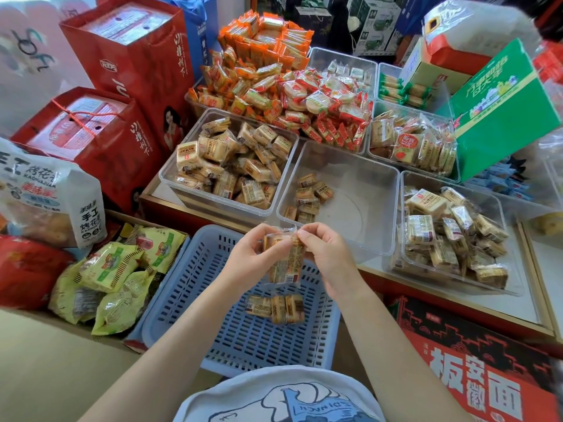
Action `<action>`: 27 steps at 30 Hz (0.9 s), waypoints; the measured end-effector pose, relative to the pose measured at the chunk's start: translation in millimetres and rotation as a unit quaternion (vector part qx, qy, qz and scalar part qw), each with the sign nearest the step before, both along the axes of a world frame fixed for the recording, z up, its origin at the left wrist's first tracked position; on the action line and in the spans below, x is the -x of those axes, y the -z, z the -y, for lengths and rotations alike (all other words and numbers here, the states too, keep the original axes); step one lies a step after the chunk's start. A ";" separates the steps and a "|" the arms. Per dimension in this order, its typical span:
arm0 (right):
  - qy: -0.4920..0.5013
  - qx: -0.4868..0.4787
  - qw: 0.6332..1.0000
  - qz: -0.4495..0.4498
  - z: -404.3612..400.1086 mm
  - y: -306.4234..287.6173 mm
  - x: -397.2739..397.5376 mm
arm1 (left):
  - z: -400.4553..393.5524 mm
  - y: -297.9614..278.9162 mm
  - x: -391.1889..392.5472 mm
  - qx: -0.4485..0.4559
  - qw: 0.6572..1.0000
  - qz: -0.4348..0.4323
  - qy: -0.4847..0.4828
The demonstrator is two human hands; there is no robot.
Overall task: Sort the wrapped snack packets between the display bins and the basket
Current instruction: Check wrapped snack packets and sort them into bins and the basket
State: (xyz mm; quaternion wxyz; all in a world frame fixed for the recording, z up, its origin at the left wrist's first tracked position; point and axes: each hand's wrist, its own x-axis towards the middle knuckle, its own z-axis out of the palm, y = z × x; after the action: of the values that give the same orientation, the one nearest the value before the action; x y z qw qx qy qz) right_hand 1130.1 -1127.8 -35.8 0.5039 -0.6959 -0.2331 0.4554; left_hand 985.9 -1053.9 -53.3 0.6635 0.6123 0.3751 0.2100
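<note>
Looking down from my head, I hold a wrapped snack packet [285, 259] up at the centre of the frame, over the far edge of the blue basket [195, 287]. My left hand [254, 255] pinches its upper left edge between thumb and curled fingers, and my right hand [327, 257] pinches the upper right corner the same way, so the packet hangs upright between them.

Below it, on the basket's slotted floor, lies a small cluster of packets [275, 309], touching one another.

Just above my hands sits a clear bin [374, 190] with only a few packets [309, 194] gathered in its left part. To its left a second clear bin [170, 175] is heaped with the same pale brown packets, and at the right of the frame a third bin [499, 205] holds another pile. Further up, the bins overflow with orange and red wrapped snacks [274, 86].

At the lower left, yellow-green bags [112, 269] lie in a cardboard box beside the basket. Red gift boxes [128, 56] stand at the upper left, and a green carton [502, 108] leans at the upper right.
</note>
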 end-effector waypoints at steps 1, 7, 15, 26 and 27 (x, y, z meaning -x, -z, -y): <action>-0.004 0.001 1.000 0.009 -0.3 -0.9 0.8 | 0.9 -0.4 -1.6 0.009 1.000 -0.002 -0.020; 0.007 0.004 1.000 -0.011 0.7 -3.8 3.0 | 2.5 0.4 -4.6 0.036 0.998 0.008 -0.051; -0.028 0.038 0.999 0.015 7.3 -13.8 -6.3 | -7.3 7.3 8.3 0.002 0.997 0.074 -0.023; -0.040 0.011 0.995 0.086 12.7 -11.1 1.8 | -2.9 -0.5 9.5 0.049 0.996 0.052 -0.044; -0.036 0.013 0.994 0.098 13.0 -10.1 1.9 | -1.9 -0.2 9.3 0.059 0.995 0.058 -0.052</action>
State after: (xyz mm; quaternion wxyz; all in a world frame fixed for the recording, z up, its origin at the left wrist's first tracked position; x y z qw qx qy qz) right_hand 1128.2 -1140.9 -25.7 0.4528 -0.7352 -0.2999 0.4055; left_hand 976.6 -1051.9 -53.2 0.7074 0.5382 0.3790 0.2574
